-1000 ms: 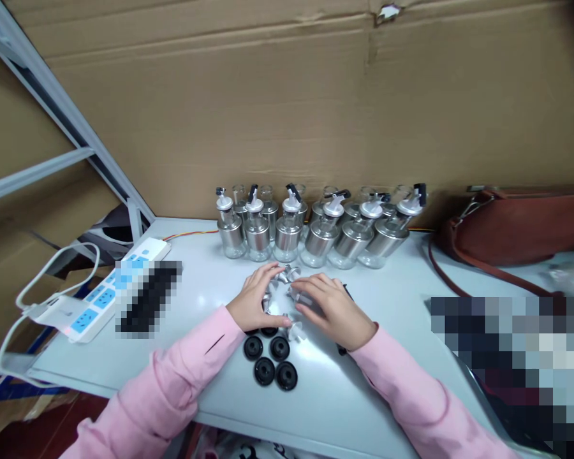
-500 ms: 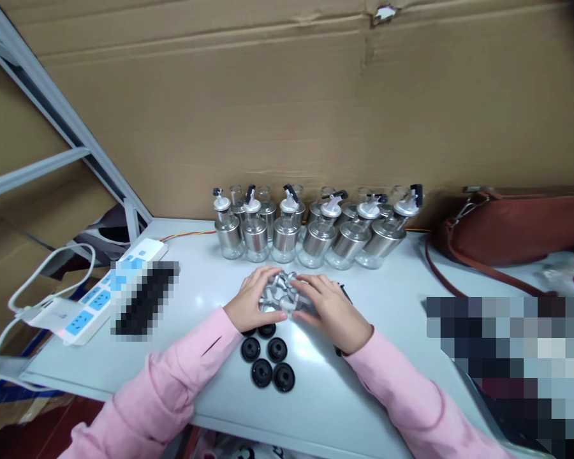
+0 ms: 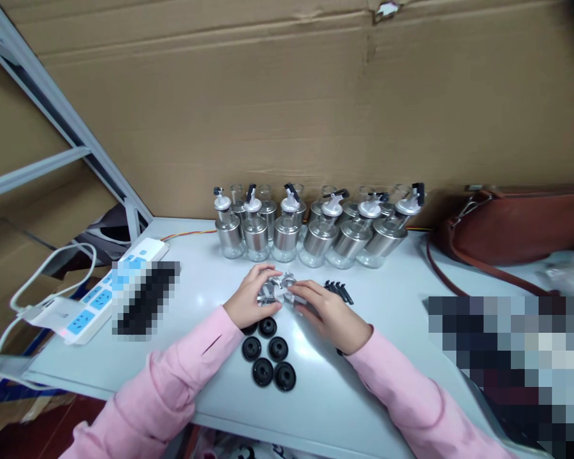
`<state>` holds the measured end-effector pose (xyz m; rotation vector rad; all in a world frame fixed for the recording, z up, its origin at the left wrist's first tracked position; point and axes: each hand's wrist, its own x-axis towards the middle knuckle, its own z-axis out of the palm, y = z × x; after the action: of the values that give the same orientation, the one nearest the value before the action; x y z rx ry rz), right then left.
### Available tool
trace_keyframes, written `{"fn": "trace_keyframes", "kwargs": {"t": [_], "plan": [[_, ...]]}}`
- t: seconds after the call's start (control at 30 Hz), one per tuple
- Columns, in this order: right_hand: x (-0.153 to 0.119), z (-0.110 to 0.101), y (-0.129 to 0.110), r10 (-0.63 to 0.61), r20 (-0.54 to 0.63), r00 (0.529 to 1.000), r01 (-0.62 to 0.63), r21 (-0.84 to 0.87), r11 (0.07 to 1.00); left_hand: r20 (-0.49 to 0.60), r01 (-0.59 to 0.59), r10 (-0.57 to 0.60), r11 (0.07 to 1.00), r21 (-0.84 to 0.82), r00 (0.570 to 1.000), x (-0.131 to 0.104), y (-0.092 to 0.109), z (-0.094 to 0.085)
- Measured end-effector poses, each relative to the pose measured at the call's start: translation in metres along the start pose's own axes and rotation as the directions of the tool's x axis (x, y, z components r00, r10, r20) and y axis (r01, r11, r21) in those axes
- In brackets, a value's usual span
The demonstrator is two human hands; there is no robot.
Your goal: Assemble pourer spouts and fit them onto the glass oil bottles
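Several small silvery parts (image 3: 281,290) lie in a pile on the pale table, between my two hands. My left hand (image 3: 252,298) is curved around the pile's left side, thumb apart from the fingers. On the right side my right hand (image 3: 332,312) touches the parts with its fingertips; whether it pinches one is too small to tell. Just below my left hand sit several round black caps (image 3: 278,349). Small black spouts (image 3: 338,291) lie in a row beyond my right hand.
Glass bottles with metal sleeves (image 3: 285,236) stand in rows at the back, the front ones topped with spouts. A white power strip (image 3: 110,287) with a cable is at the left. A brown bag (image 3: 516,226) lies at the right, its strap on the table.
My right hand's fingers have drawn closer together and dipped onto the pile, uncovering the black spouts behind. The silvery parts have shifted slightly between my hands.
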<state>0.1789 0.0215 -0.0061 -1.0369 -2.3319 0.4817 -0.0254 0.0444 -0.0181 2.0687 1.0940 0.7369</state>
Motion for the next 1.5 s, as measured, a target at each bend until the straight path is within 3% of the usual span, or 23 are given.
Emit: {"fn": "trace_keyframes", "kwargs": {"t": [0.23, 0.43, 0.6, 0.73, 0.83, 0.93, 1.03, 1.13, 1.27, 1.37, 1.5], "plan": [[-0.003, -0.005, 0.003, 0.067, -0.037, 0.997, -0.067, 0.021, 0.998, 0.0, 0.024, -0.024, 1.0, -0.007, 1.0, 0.0, 0.004, -0.002], [-0.003, -0.002, 0.008, 0.041, -0.094, 0.995, -0.04, 0.015, 0.999, -0.02, 0.027, -0.027, 1.0, 0.0, 0.999, 0.0, 0.005, -0.001], [-0.001, -0.006, 0.006, 0.03, -0.116, 0.993, -0.023, 0.062, 0.998, -0.048, -0.011, 0.012, 1.0, 0.023, 0.999, -0.001, 0.004, 0.001], [-0.002, -0.016, 0.004, 0.107, -0.12, 0.987, -0.086, 0.169, 0.982, -0.106, -0.079, 0.085, 0.995, 0.066, 0.991, -0.001, 0.003, 0.001], [-0.004, -0.024, 0.003, 0.157, -0.147, 0.977, -0.116, 0.251, 0.961, -0.201, -0.155, 0.176, 0.981, 0.118, 0.964, -0.003, 0.007, -0.001], [-0.004, -0.03, 0.0, 0.191, -0.235, 0.953, -0.11, 0.319, 0.941, -0.298, -0.253, 0.296, 0.951, 0.176, 0.907, -0.008, 0.019, 0.0], [-0.004, -0.03, -0.006, 0.255, -0.286, 0.924, -0.108, 0.444, 0.89, -0.287, -0.386, 0.449, 0.888, 0.251, 0.846, -0.013, 0.034, 0.004], [-0.003, -0.025, -0.013, 0.363, -0.196, 0.911, -0.159, 0.644, 0.748, -0.234, -0.457, 0.541, 0.826, 0.33, 0.808, -0.014, 0.041, 0.006], [-0.004, -0.019, -0.02, 0.408, -0.037, 0.912, -0.225, 0.786, 0.576, -0.201, -0.461, 0.543, 0.819, 0.34, 0.816, -0.014, 0.04, 0.006], [-0.005, -0.019, -0.022, 0.394, -0.009, 0.919, -0.235, 0.79, 0.567, -0.181, -0.448, 0.526, 0.826, 0.341, 0.831, -0.015, 0.037, 0.007], [-0.006, -0.022, -0.024, 0.304, 0.038, 0.952, -0.226, 0.757, 0.613, -0.182, -0.471, 0.546, 0.816, 0.333, 0.818, -0.014, 0.036, 0.01]]}}
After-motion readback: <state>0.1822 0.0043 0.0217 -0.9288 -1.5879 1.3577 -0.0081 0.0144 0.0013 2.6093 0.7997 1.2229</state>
